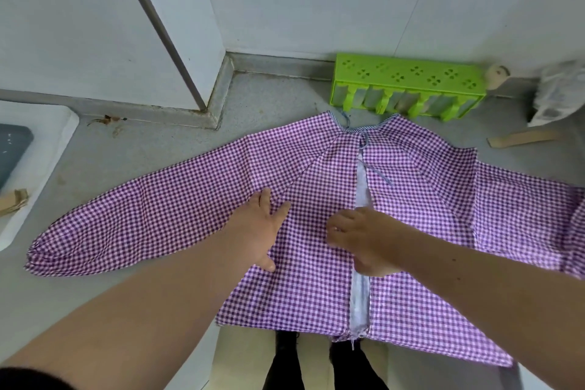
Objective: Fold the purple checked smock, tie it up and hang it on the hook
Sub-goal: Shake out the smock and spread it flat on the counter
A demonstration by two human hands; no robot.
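The purple checked smock (316, 282) lies spread flat on a grey counter (133, 149), back side up, its collar toward the wall. A slit runs down its middle, with thin blue ties (378, 172) near the neck. The left sleeve stretches far left; the right sleeve is folded near the right edge. My left hand (258, 225) rests palm down on the cloth, fingers apart, left of the slit. My right hand (361, 239) presses on the cloth at the slit's edge, fingers curled. No hook is in view.
A green plastic rack (408, 73) stands against the wall behind the collar. A crumpled plastic bag (557, 92) and a cardboard strip (522, 138) lie at the back right. A white sink edge (38, 149) is at the left. The smock's hem hangs over the counter's front edge.
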